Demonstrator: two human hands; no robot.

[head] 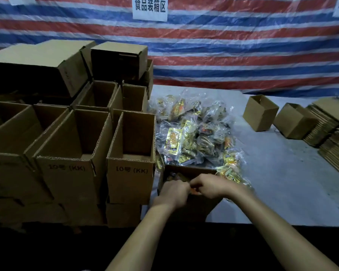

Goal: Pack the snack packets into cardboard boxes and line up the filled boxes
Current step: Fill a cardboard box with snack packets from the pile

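A small cardboard box (186,170) stands at the table's near edge with snack packets showing inside it. My left hand (172,191) and my right hand (209,185) are both over its near rim, knuckles up and fingers curled down into the box. What the fingers hold is hidden. A heap of clear and yellow snack packets (194,132) lies on the table just behind the box. To the left stand several open boxes marked 10号 (KK) (130,159) in rows.
More boxes are stacked high at the back left (47,63). Two small empty boxes (260,112) sit at the right, beside piles of flattened cardboard (333,137). A striped tarp with a paper sign (150,7) hangs behind the table (282,182).
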